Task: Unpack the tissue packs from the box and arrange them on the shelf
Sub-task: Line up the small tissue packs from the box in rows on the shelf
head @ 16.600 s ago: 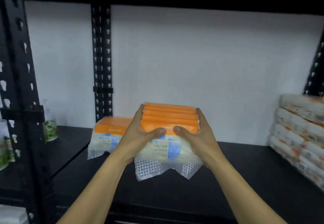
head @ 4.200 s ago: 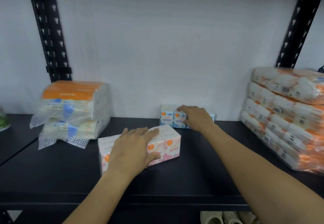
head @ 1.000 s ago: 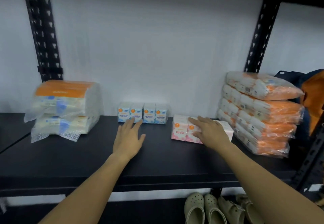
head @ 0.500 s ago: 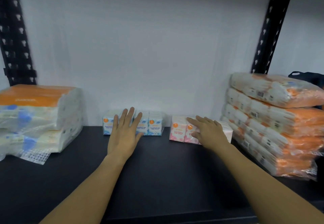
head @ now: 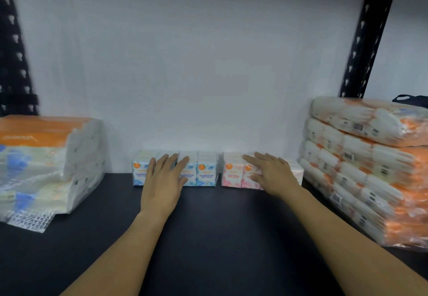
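Our left hand (head: pixel 163 179) lies flat w/ straight fingers on the small blue tissue packs (head: pixel 206 173); right hand (head: pixel 271 175) flat on pink packs (head: pixel 232 173), on black shelf (head: pixel 208 237).

The left hand (head: pixel 163 179), flat on the shelf (head: pixel 208 237) a second ago, now lies over the blue pack (head: pixel 176 171); both mini packs sit closer to the wall.

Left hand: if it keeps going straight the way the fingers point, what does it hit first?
The left hand already lies flat on the blue mini tissue packs, fingers pointing toward the back. Going on, it would press them toward the white wall close behind; whether any gap remains there is unclear.
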